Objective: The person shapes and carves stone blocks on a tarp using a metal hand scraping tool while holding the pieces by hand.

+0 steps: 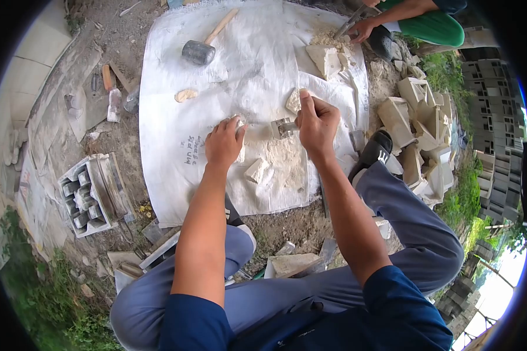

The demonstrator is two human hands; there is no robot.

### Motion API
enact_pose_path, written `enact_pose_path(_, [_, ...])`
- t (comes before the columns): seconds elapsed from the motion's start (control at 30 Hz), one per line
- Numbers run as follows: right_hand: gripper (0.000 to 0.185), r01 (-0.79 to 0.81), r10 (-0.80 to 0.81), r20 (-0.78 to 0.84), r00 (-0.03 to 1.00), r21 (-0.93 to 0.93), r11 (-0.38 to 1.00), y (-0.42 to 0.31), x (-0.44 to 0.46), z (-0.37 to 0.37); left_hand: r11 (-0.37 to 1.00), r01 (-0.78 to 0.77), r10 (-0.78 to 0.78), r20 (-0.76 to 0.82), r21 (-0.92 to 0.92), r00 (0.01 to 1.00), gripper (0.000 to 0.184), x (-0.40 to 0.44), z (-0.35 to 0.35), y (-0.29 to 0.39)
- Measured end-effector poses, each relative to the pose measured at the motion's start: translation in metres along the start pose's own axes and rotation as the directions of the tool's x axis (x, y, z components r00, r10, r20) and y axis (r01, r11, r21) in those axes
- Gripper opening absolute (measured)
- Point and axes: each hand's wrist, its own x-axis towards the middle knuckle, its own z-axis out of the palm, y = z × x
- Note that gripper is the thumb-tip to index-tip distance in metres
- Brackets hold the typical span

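My right hand (pixel 319 124) is wrapped round the handle of a small metal-headed hammer (pixel 283 128), its head over the white sheet. To its left, my left hand (pixel 223 143) is bent over a pale stone piece (pixel 240 153), which it partly covers; its fingertips rest at the piece's upper part. Just below the hammer head lie pale crumbs and powder (pixel 287 161). A loose pale chunk (pixel 256 171) sits between my forearms. Another chunk (pixel 294 100) lies beyond my right hand, partly hidden by it.
A mallet (pixel 199 52) and a flat pale piece (pixel 186 95) lie on the white sheet (pixel 164 70). At upper right are a co-worker's hand (pixel 364 28) and a tool. Broken blocks (pixel 413 117) are heaped at right. A tray (pixel 85 196) stands at left.
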Motion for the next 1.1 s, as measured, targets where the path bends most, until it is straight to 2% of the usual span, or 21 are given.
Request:
enact_pose_path(0.03, [0.053, 0.074, -0.067, 0.043, 0.997, -0.163, 0.984, 0.016, -0.008, 0.002, 1.000, 0.002, -0.002, -0.002, 0.001, 1.000, 0.040, -0.001, 0.001, -0.001])
enact_pose_path(0.07, [0.053, 0.082, -0.080, 0.017, 0.997, -0.111, 0.990, 0.027, -0.008, 0.004, 1.000, 0.000, 0.000, -0.007, 0.003, 1.000, 0.040, -0.001, 0.002, -0.002])
enact_pose_path(0.13, [0.053, 0.016, -0.012, 0.038, 0.999, -0.086, 0.996, 0.005, 0.002, 0.008, 1.000, -0.011, 0.011, -0.019, -0.002, 1.000, 0.040, -0.001, 0.004, -0.003])
enact_pose_path(0.27, [0.054, 0.001, 0.000, 0.018, 1.000, -0.042, 0.999, -0.016, 0.008, 0.003, 1.000, 0.026, -0.026, 0.012, 0.013, 1.000, 0.040, 0.002, 0.006, -0.004])
enact_pose_path(0.33, [0.053, 0.076, -0.076, 0.039, 0.996, -0.008, 0.997, -0.029, 0.000, -0.002, 0.999, 0.010, -0.009, 0.017, -0.053, 1.000, 0.044, -0.001, 0.007, -0.006])
enact_pose_path(0.4, [0.053, 0.057, -0.057, 0.032, 0.998, 0.016, 0.998, -0.026, -0.002, -0.003, 1.000, 0.002, -0.002, 0.007, -0.026, 1.000, 0.042, -0.001, 0.004, -0.004])
enact_pose_path(0.47, [0.052, 0.028, -0.027, 0.024, 0.999, -0.043, 0.999, 0.004, -0.008, -0.003, 1.000, -0.004, 0.004, -0.011, -0.004, 1.000, 0.040, -0.001, 0.003, -0.002])
enact_pose_path(0.5, [0.051, 0.122, -0.112, 0.062, 0.992, -0.189, 0.974, 0.010, -0.012, 0.000, 1.000, 0.004, -0.004, -0.003, -0.010, 1.000, 0.040, -0.001, 0.002, -0.001])
enact_pose_path(0.53, [0.051, 0.125, -0.115, 0.063, 0.991, -0.188, 0.974, 0.015, -0.009, -0.002, 1.000, 0.012, -0.012, 0.006, -0.016, 1.000, 0.040, -0.001, 0.001, -0.001])
enact_pose_path(0.6, [0.054, -0.039, 0.039, 0.001, 0.999, -0.026, 0.999, 0.015, 0.002, 0.000, 1.000, 0.007, -0.007, -0.001, -0.012, 1.000, 0.040, 0.001, 0.001, -0.002])
enact_pose_path(0.77, [0.052, 0.039, -0.038, -0.025, 0.999, 0.056, 0.998, -0.023, 0.006, -0.010, 0.999, 0.045, -0.044, 0.024, -0.029, 0.999, 0.043, -0.002, 0.009, -0.005])
enact_pose_path(0.9, [0.052, 0.013, -0.008, -0.029, 1.000, 0.165, 0.986, -0.039, 0.008, -0.018, 0.998, 0.029, -0.028, 0.037, -0.046, 0.999, 0.043, 0.000, 0.005, -0.004])
enact_pose_path(0.97, [0.052, -0.006, 0.009, -0.060, 0.998, 0.048, 0.999, -0.006, 0.012, -0.018, 0.998, 0.029, -0.028, 0.022, -0.048, 0.999, 0.043, 0.000, 0.006, -0.003])
enact_pose_path(1.0, [0.052, 0.008, -0.010, -0.024, 1.000, -0.084, 0.996, 0.025, 0.012, -0.019, 0.998, 0.028, -0.028, 0.019, -0.048, 0.999, 0.043, -0.001, 0.005, -0.003])
enact_pose_path(1.1, [0.052, 0.048, -0.047, 0.014, 0.999, -0.068, 0.997, 0.012, 0.016, -0.020, 0.999, 0.023, -0.023, -0.001, -0.036, 1.000, 0.043, 0.001, 0.006, -0.004])
